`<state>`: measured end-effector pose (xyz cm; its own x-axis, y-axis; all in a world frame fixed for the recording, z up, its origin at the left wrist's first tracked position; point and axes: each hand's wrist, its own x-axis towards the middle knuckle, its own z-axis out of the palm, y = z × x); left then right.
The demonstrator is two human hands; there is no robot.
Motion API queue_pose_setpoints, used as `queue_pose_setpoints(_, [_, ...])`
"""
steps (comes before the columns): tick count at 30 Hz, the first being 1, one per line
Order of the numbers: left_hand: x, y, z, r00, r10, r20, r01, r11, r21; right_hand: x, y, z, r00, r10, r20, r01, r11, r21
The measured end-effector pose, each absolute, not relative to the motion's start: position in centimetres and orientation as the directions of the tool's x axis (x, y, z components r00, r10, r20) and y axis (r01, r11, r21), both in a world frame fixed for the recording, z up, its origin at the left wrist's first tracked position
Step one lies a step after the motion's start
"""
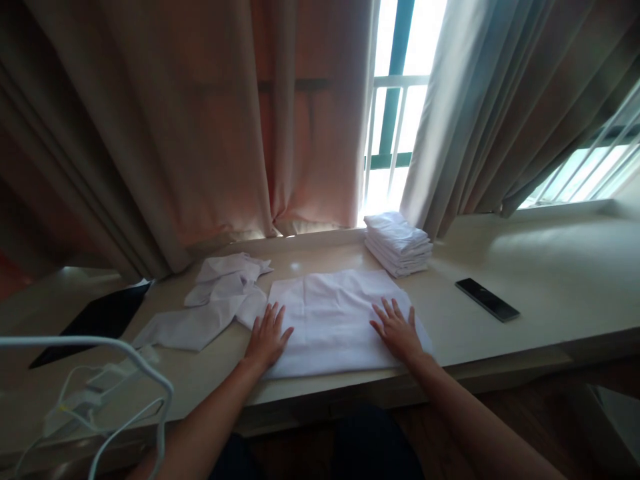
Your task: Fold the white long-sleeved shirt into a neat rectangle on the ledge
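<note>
A white cloth (pixel 333 327) lies spread in a rough rectangle near the front edge of the ledge, with soft wrinkles across its far half. My left hand (pixel 267 337) rests flat on its left side, fingers spread. On the right side of the cloth, my right hand (pixel 397 327) also lies palm down with the fingers apart. Crumpled white cloths (pixel 220 297) lie to the left and reach the spread one. Behind its far right corner stands a stack of folded white cloths (pixel 397 243).
A dark phone (pixel 487 299) lies on the ledge (pixel 550 280) to the right. At the left are a black flat item (pixel 103 317), a white cable (pixel 125 350) in the foreground and white adapters (pixel 95 393). Curtains (pixel 215 133) hang along the back.
</note>
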<state>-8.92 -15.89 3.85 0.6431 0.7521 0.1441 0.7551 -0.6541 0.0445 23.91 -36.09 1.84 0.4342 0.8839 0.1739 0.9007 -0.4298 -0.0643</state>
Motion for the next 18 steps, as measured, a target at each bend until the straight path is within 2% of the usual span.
queue_pose_setpoints(3, [-3.8,-14.3,4.8,0.708,0.672,0.216,0.681,-0.731,0.043,21.6,-29.7,3.7,0.342,0.922,0.182,0.937,-0.321,-0.136])
queue_pose_setpoints(5, [0.3,-13.0,5.0,0.714,0.661,0.229,0.663,-0.744,0.081,20.3,-25.2,4.3,0.332,0.929,0.163,0.935,-0.301,-0.189])
queue_pose_setpoints(10, [6.2,-8.5,3.0,0.726,0.687,0.046,0.673,-0.722,0.158,20.2,-17.3,2.9,0.331,0.942,0.044,0.912,-0.308,-0.271])
queue_pose_setpoints(12, [6.2,-6.8,1.6,0.729,0.684,-0.001,0.676,-0.72,0.157,21.8,-16.4,1.7,0.336,0.941,0.027,0.91,-0.317,-0.268])
queue_pose_setpoints(15, [4.2,-4.6,0.0,0.735,0.678,0.023,0.67,-0.73,0.137,25.8,-17.3,0.0,0.355,0.934,0.034,0.915,-0.34,-0.217])
queue_pose_setpoints(18, [1.3,-2.8,-0.6,0.7,0.712,0.049,0.704,-0.7,0.118,31.3,-20.2,-1.0,0.489,0.872,0.028,0.866,-0.481,-0.136])
